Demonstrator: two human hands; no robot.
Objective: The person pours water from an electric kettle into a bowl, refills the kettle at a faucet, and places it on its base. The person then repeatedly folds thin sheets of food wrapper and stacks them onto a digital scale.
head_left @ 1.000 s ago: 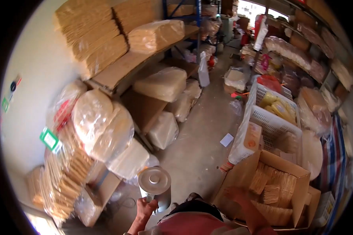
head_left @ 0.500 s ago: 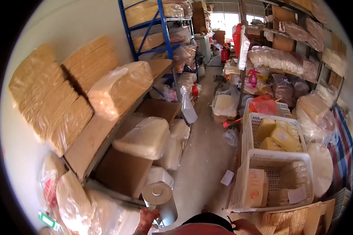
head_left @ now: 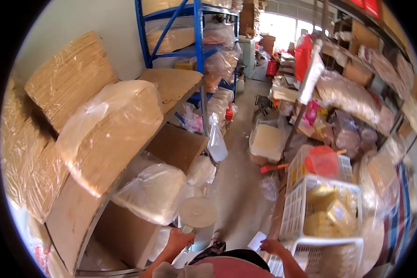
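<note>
Holding: left hand (head_left: 180, 239), fingers closed round the jug (head_left: 198, 213) handle (head_left: 187, 229).
Jug: apparently lifted above floor (head_left: 236, 185), not yet set down.
Right hand (head_left: 274, 247): fingers part-curled by card (head_left: 256, 241); cannot tell if holding.

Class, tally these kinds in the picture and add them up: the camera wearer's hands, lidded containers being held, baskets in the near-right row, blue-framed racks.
Hands: 2 (left hand, right hand)
Lidded container: 1
Baskets: 3 (rear basket, middle basket, front basket)
Blue-framed rack: 1
Total: 7
</note>
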